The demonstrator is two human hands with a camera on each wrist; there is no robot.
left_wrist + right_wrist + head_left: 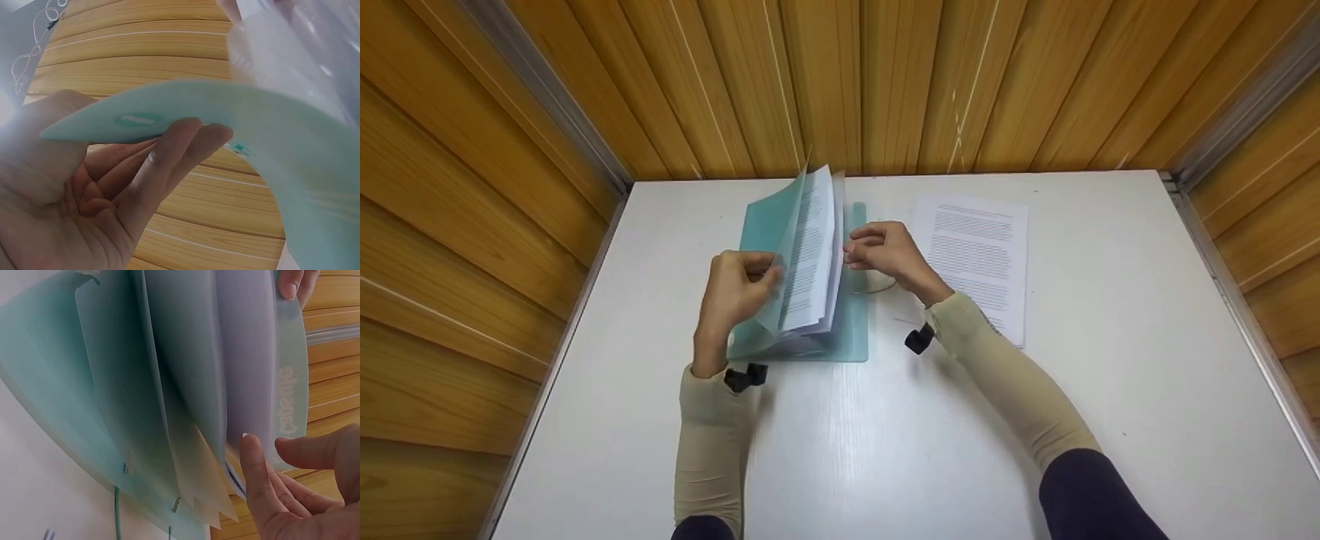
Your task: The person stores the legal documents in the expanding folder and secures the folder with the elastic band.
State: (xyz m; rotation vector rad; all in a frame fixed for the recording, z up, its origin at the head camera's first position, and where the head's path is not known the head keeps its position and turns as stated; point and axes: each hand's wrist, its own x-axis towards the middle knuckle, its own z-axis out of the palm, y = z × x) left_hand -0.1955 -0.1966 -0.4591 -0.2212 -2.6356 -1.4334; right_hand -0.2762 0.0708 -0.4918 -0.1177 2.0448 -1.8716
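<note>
A translucent teal folder (855, 330) lies on the table with its front cover (214, 107) raised and bent. My left hand (735, 292) grips that cover between thumb and fingers, with its fingertips against the inner side in the left wrist view. Printed sheets (810, 255) stand up inside among clear plastic sleeves (191, 371), fanned apart. At their free edge is my right hand (885, 251), its fingertips touching the edge, thumb and index finger apart in the right wrist view (304, 478). Lettering shows on the cover behind the sheets.
To the right of the folder lies a stack of printed paper (975, 255), partly under the right forearm. A thin cord loop (881, 289) sticks out of the folder's right side. Wood-patterned walls (855, 90) enclose the white table (840, 442) at the back and sides.
</note>
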